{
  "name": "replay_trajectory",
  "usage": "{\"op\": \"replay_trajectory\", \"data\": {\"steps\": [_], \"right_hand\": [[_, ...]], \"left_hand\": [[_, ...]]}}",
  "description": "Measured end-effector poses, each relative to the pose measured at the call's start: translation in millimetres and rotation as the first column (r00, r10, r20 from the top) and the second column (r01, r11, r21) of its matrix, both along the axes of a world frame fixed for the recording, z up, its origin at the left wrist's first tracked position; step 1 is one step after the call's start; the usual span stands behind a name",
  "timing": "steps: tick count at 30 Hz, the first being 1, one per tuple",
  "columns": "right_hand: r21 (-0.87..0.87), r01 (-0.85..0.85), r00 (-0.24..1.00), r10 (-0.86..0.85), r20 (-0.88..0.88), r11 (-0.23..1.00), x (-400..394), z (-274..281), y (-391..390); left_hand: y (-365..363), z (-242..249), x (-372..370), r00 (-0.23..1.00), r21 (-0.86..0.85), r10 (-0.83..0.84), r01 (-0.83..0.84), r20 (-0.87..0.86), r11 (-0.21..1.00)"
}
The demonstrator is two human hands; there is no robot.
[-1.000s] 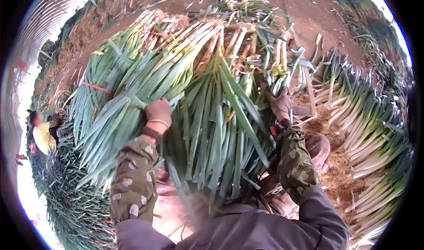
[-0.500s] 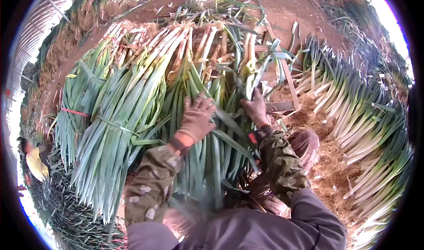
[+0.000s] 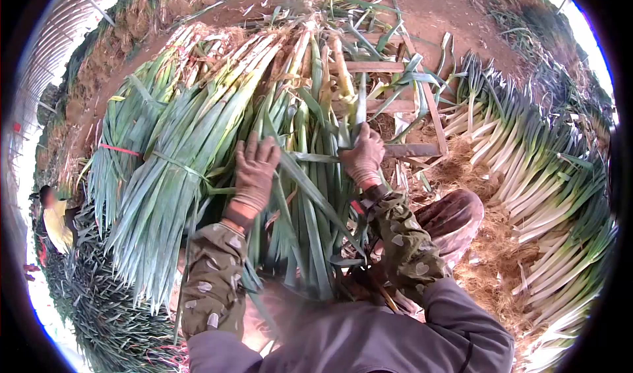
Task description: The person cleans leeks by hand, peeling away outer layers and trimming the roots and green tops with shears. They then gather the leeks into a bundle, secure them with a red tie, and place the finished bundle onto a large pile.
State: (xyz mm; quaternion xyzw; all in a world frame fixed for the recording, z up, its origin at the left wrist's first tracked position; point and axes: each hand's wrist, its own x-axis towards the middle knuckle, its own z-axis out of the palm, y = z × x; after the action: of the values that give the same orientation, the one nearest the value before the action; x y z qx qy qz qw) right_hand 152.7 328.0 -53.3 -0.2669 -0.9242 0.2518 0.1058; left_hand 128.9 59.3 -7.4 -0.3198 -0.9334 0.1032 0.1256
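Observation:
My gloved left hand (image 3: 256,169) lies with its fingers spread on the green leaves at the left of the loose leeks (image 3: 310,205). At the right edge of this heap, my gloved right hand (image 3: 364,154) is curled about the leaves of a leek (image 3: 361,106); its fingertips are partly hidden. The leeks lie with their roots away from me and their leaves toward my lap. Left of my left hand is a large leek bundle (image 3: 178,169) with a green leaf tied round it. Beyond it sits another bundle with a red band (image 3: 120,150).
A wooden slatted frame (image 3: 412,150) shows beneath the heap at its right. Farther right, rows of white-stemmed leeks (image 3: 521,175) lie with straw-coloured roots (image 3: 488,241) toward me. More leeks line the left wall, where a person in yellow (image 3: 58,227) is.
Both hands have moved left, and the loose leeks at the right of the heap have shifted left with them. More of the wooden frame shows. The camera view has also shifted slightly.

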Motion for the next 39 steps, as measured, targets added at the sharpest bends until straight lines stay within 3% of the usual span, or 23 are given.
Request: {"op": "replay_trajectory", "data": {"steps": [1,3,5,7,8,10,11,12,13,15,16,17,19,21,25,29,30,31,32,34,37,38,39], "right_hand": [[0.027,0.041,0.999,-0.04,-0.028,0.999,3,-3,9],[0.054,0.08,0.993,-0.084,0.083,0.995,5,-5,25],[-0.014,-0.019,0.975,0.022,0.223,1.0,13,-5,37],[-0.174,-0.28,0.944,0.304,0.13,0.944,29,-4,52],[-0.348,-0.481,0.877,0.449,-0.172,0.805,42,-10,61],[-0.698,-0.462,0.877,0.399,-0.269,0.547,82,7,72],[-0.553,-0.43,0.903,0.354,-0.245,0.714,105,9,79],[-0.466,-0.225,0.971,0.234,-0.039,0.856,124,-4,87],[-0.211,-0.175,0.983,0.183,0.019,0.962,148,-23,93],[-0.052,-0.407,0.831,0.393,0.394,0.912,187,-74,98],[-0.463,-0.409,0.613,0.613,0.499,0.786,190,-17,62],[-0.602,-0.396,0.472,0.716,0.515,0.694,200,-22,44],[-0.65,-0.374,0.449,0.742,0.498,0.662,219,-54,20],[-0.673,-0.311,0.487,0.721,0.493,0.671,225,-79,8],[-0.721,-0.178,0.573,0.666,0.477,0.669,233,-104,9],[-0.781,-0.089,0.671,0.616,0.411,0.618,241,-104,32],[-0.796,-0.078,0.704,0.599,0.382,0.6,243,-98,43],[-0.809,-0.075,0.736,0.58,0.35,0.583,244,-91,57],[-0.813,-0.091,0.764,0.564,0.314,0.576,246,-81,74],[-0.751,-0.205,0.816,0.533,0.223,0.628,251,-41,111],[-0.24,-0.465,0.862,0.498,0.097,0.852,273,55,152],[-0.201,-0.348,0.916,0.378,0.134,0.916,280,96,149],[-0.572,-0.035,0.994,0.088,0.065,0.82,282,160,116]], "left_hand": [[12,-5,12,0.996,-0.102,-0.008,-0.001,-0.09,0.995],[26,-10,39,0.993,-0.057,-0.116,0.116,0.009,0.992],[34,-17,62,0.98,-0.16,-0.197,0.192,-0.015,0.968],[47,-11,81,0.976,-0.445,-0.214,0.169,-0.052,0.879],[47,-7,93,0.955,-0.271,-0.289,0.298,0.073,0.915],[40,2,110,0.888,0.027,-0.422,0.424,0.185,0.905],[37,6,118,0.863,0.127,-0.47,0.453,0.187,0.882],[34,6,123,0.836,0.212,-0.525,0.491,0.158,0.845],[36,19,130,0.829,0.231,-0.529,0.486,0.184,0.843],[45,15,143,0.821,0.359,-0.554,0.48,0.138,0.8],[55,4,147,0.81,0.379,-0.567,0.483,0.147,0.789],[65,7,147,0.781,0.389,-0.582,0.475,0.226,0.789],[85,11,145,0.714,0.257,-0.552,0.489,0.431,0.833],[102,25,143,0.603,0.22,-0.492,0.468,0.628,0.856],[136,-24,141,0.559,0.108,-0.314,0.37,0.767,0.923],[92,-53,139,0.753,-0.125,-0.434,0.556,0.494,0.822],[79,-74,135,0.794,-0.039,-0.455,0.512,0.404,0.858],[58,-53,124,0.711,0.021,-0.535,0.592,0.457,0.805],[47,-22,119,0.77,-0.222,-0.425,0.572,0.476,0.789],[35,-4,116,0.745,-0.274,-0.373,0.585,0.552,0.763],[35,-34,126,0.783,-0.312,-0.404,0.578,0.473,0.754],[38,-38,129,0.779,-0.326,-0.414,0.59,0.471,0.739],[40,-39,131,0.779,-0.318,-0.416,0.589,0.469,0.743]]}}
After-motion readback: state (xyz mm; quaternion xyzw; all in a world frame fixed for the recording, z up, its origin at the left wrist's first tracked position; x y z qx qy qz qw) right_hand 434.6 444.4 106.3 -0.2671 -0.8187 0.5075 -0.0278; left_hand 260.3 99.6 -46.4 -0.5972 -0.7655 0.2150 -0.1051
